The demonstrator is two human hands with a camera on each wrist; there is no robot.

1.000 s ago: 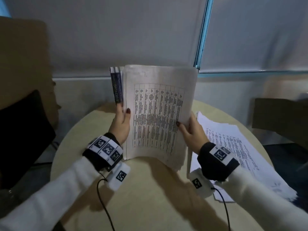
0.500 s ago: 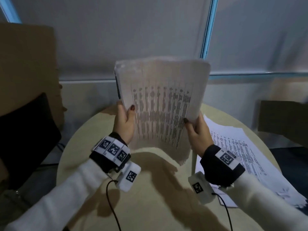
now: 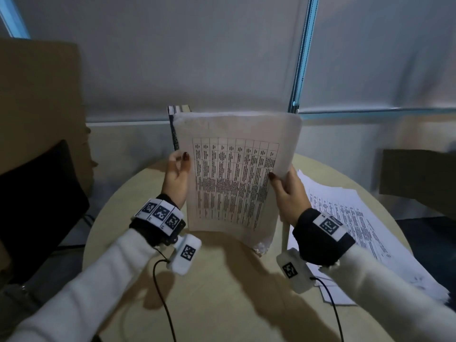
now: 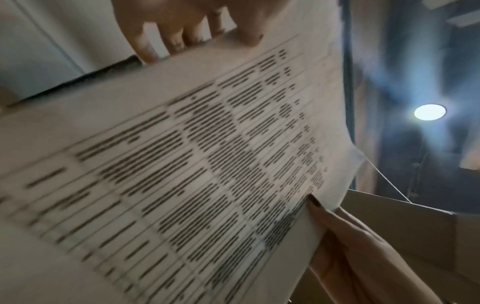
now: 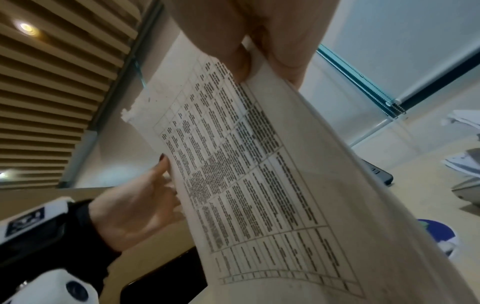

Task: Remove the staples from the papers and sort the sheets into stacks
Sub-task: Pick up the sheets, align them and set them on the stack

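I hold a bundle of printed sheets (image 3: 234, 183) upright above the round table, its front page carrying a dense text table. My left hand (image 3: 176, 178) holds the left edge, thumb in front and fingers behind, as the left wrist view shows (image 4: 202, 30). My right hand (image 3: 286, 191) pinches the right edge, thumb on the print (image 5: 259, 41). In the right wrist view the bundle (image 5: 259, 174) curves, and its top left corner (image 5: 127, 115) is ragged. No staple can be made out.
A loose pile of printed sheets (image 3: 357, 218) lies on the beige table (image 3: 222, 292) to the right. Books (image 3: 181, 109) stand upright behind the bundle. A black chair (image 3: 37, 193) sits left, a brown box (image 3: 419, 174) right. Wrist cables hang over the table.
Half a second ago the bundle was lifted higher and blurred; now it sits lower and steadier, with the books showing behind its top left corner again. Both hands have kept to their edges.
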